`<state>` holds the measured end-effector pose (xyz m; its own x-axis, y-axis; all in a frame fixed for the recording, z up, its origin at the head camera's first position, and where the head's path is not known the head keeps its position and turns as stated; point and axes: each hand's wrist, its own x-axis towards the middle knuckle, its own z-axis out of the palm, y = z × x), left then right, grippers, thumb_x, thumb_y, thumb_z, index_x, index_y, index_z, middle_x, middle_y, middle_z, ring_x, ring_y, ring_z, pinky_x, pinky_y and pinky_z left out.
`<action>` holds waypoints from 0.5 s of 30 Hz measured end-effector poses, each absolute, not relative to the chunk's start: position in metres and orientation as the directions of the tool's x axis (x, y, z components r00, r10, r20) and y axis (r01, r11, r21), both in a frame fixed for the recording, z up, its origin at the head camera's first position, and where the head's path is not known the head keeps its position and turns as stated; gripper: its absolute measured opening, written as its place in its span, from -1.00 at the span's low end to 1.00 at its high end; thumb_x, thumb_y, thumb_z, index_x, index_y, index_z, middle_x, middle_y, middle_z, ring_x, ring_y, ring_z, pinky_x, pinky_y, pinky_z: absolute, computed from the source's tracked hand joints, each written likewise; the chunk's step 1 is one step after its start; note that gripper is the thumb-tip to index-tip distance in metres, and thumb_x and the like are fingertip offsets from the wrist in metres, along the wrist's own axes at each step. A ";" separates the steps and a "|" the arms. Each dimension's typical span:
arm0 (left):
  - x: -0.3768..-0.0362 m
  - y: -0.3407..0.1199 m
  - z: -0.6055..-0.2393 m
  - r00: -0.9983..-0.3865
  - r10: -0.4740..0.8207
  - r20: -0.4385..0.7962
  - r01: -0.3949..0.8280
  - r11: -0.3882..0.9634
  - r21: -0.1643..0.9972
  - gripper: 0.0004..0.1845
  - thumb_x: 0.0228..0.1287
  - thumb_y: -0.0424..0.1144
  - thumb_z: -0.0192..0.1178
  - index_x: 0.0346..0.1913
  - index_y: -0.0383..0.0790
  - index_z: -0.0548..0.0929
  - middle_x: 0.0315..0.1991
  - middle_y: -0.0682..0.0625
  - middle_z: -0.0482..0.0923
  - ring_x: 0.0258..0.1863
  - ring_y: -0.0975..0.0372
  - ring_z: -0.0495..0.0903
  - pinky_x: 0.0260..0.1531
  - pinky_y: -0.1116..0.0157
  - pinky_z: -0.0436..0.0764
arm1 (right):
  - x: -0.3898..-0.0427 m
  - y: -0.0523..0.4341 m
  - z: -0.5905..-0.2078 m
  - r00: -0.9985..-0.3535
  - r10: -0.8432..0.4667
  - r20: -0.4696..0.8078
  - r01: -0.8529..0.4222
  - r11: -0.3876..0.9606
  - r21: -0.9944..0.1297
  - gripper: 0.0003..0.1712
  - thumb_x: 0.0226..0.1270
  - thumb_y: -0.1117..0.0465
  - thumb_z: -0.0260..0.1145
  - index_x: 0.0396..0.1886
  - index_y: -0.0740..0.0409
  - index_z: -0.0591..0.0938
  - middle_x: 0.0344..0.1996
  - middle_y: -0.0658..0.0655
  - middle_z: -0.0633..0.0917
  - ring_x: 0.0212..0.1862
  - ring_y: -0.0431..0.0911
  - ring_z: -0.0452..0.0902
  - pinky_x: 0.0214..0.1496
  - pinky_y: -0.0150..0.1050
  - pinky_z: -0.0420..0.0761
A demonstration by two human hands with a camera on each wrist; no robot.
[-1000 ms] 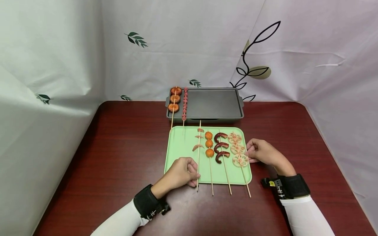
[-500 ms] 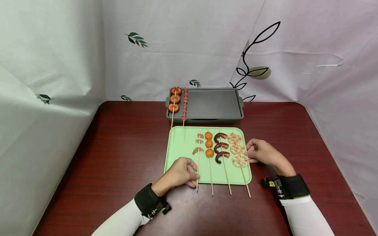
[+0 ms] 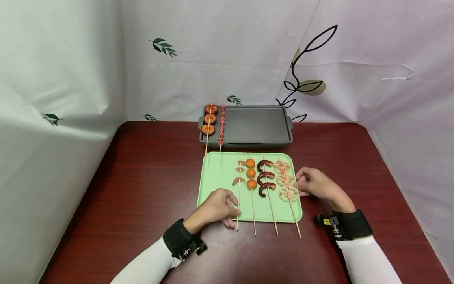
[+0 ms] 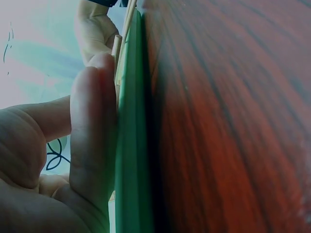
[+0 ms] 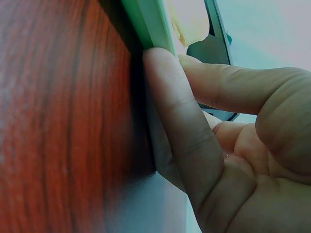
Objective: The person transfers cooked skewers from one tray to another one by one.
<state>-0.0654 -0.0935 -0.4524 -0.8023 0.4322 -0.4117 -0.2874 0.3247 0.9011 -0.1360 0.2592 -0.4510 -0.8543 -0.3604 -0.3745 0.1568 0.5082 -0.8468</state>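
Head view: your left hand (image 3: 218, 207) is at the wooden skewer of pinkish curved slices (image 3: 239, 179) over the pale-green rectangular tray (image 3: 214, 175) (gripping or not, I cannot tell); your right hand (image 3: 315, 183) pinches the tray's rim, where a tug could roll that skewer sideways.

Passage is available over the table (image 3: 152, 177) at centre left and the griddle's (image 3: 257, 124) right portion at upper centre. At centre, four skewers (image 3: 267, 174) obstruct the green tray (image 3: 214, 177) (two skewer handles (image 3: 207, 145) intrude above its left half); the left hand (image 3: 219, 206) blocks its lower edge, the right hand (image 3: 317, 183) its right.
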 end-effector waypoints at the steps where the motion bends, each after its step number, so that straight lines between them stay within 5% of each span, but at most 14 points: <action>1: -0.066 -0.093 -0.453 -0.804 0.429 -0.411 -0.283 0.331 0.900 -0.79 0.24 -0.46 0.40 -0.14 -0.43 0.60 -0.53 -0.20 0.70 -0.72 0.20 0.70 -0.64 0.19 0.75 | -0.136 0.259 -0.451 -0.855 -0.359 -0.374 0.156 0.510 -0.846 -0.79 0.45 0.46 0.22 -0.02 0.51 0.45 -0.32 0.26 0.65 -0.33 -0.08 0.73 -0.27 -0.22 0.81; 15: -0.064 -0.102 -0.443 -0.858 0.392 -0.333 -0.157 0.417 0.895 -0.76 0.28 -0.32 0.42 -0.12 -0.40 0.64 -0.55 -0.18 0.72 -0.73 0.18 0.69 -0.67 0.19 0.73 | -0.136 0.259 -0.451 -0.854 -0.355 -0.380 0.169 0.501 -0.849 -0.79 0.46 0.46 0.22 -0.02 0.51 0.45 -0.32 0.26 0.65 -0.32 -0.08 0.74 -0.26 -0.22 0.82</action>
<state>-0.0644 -0.1023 -0.4434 -0.8577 0.3915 -0.3332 -0.1574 0.4171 0.8951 -0.1363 0.2585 -0.4512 -0.8539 -0.3554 -0.3803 0.1693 0.5013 -0.8486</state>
